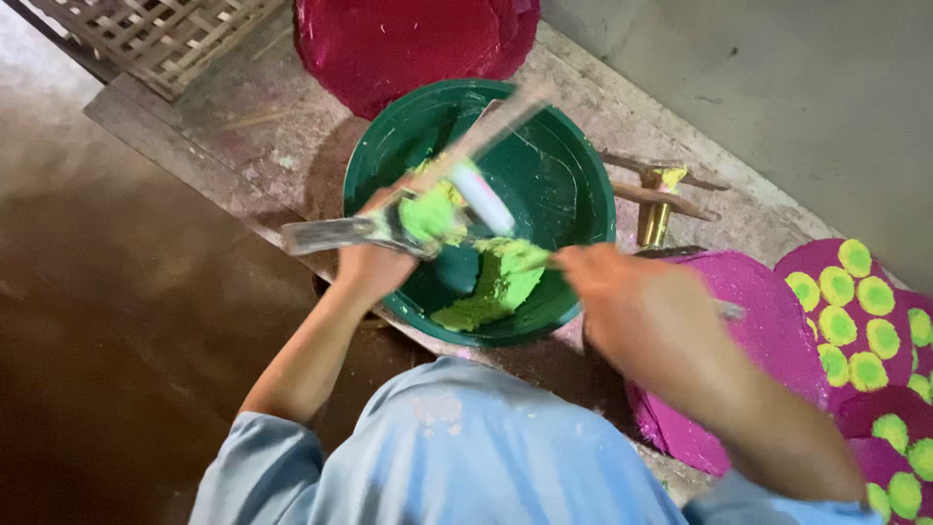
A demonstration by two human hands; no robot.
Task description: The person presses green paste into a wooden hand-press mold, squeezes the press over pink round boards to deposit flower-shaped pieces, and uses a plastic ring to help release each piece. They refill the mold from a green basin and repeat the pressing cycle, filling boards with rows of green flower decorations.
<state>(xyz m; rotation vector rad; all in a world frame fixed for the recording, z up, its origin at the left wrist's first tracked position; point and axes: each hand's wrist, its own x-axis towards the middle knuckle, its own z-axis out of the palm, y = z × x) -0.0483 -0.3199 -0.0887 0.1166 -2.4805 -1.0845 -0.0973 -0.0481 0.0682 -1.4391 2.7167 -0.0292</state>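
Over a green basin point(564, 185) near the counter's point(243, 146) front edge, the left hand point(374, 258) is clamped on a paint-caked brush point(389, 226) and a white-tipped stick point(481, 194) — the right hand point(632, 306) grips a thin tool point(530, 261) in lime-green paste point(496, 287); dotted pink discs point(855, 311) lie toward the right edge.

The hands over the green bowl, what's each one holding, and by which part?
The left hand grips a bundle of flat tools smeared with green paste, around their middle. The right hand holds a thin tool by its end, tip in the green bowl; motion blur hides that grip.
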